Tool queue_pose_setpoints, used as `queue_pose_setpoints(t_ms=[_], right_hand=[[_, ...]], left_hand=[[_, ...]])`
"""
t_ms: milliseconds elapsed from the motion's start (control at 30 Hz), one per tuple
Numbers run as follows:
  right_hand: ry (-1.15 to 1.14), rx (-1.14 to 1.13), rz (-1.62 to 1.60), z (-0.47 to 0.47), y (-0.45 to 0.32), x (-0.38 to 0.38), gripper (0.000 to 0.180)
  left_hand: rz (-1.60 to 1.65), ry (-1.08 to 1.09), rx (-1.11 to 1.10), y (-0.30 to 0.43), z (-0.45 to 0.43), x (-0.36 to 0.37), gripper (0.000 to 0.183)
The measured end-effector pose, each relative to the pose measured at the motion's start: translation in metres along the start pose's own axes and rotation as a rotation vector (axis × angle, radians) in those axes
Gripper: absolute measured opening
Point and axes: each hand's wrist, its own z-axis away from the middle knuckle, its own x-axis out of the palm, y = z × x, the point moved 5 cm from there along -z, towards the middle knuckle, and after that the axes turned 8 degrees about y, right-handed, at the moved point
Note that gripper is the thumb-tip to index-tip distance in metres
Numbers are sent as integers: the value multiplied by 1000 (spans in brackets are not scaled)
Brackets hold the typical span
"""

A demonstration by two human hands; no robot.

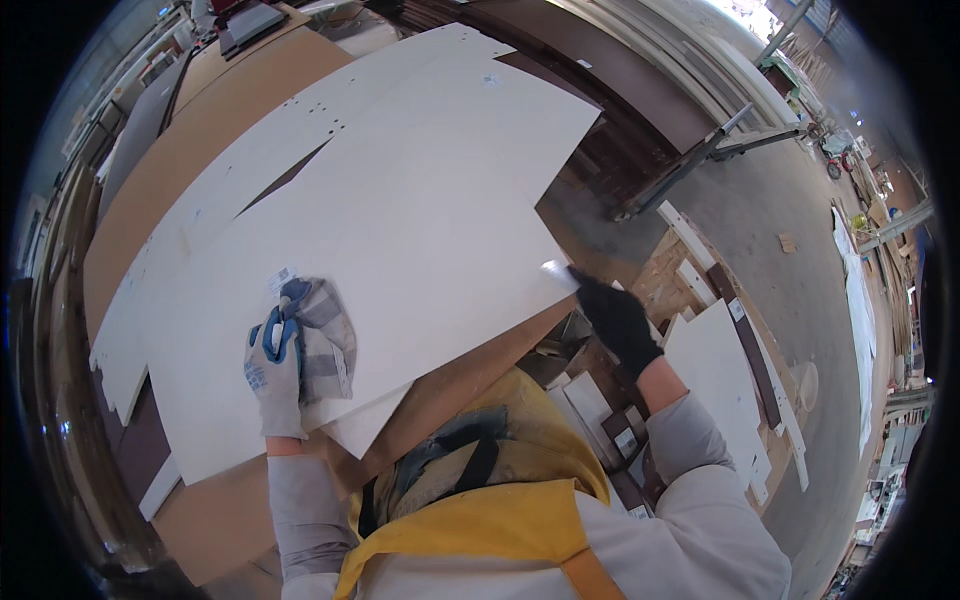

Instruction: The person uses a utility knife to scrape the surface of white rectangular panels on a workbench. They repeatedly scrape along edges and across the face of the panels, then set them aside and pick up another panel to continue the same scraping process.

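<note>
Large white panels (435,195) lie stacked before me. My left hand (275,360), in a white and blue work glove, grips a grey checked cloth (326,337) and rests over the left part of the top panel. Beside the cloth a white label with print (281,280) shows on the panel. My right hand (619,322), in a black glove, is at the panel's right edge, closed around a shiny, pale flat tool (559,275) whose kind I cannot tell; part of it is hidden by the fingers.
Brown boards (210,97) lie beneath and beyond the white panels. A metal rack arm (682,169) stands at the upper right, with dark panels (637,52) behind. Offcuts (716,375) are piled on the right. Long wrapped pieces (82,450) stand on the left.
</note>
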Motion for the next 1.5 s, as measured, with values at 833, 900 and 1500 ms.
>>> queue_pose_setpoints(t_ms=[833,900,1500], right_hand=[[-408,-528,-333,84,-223,126,63],[-329,-475,-458,67,-195,96,57],[65,517,-868,20,-77,-45,27]], left_hand=[[-63,338,-122,-65,28,-125,28],[35,326,-398,-87,35,-150,29],[246,-574,620,206,112,94,41]])
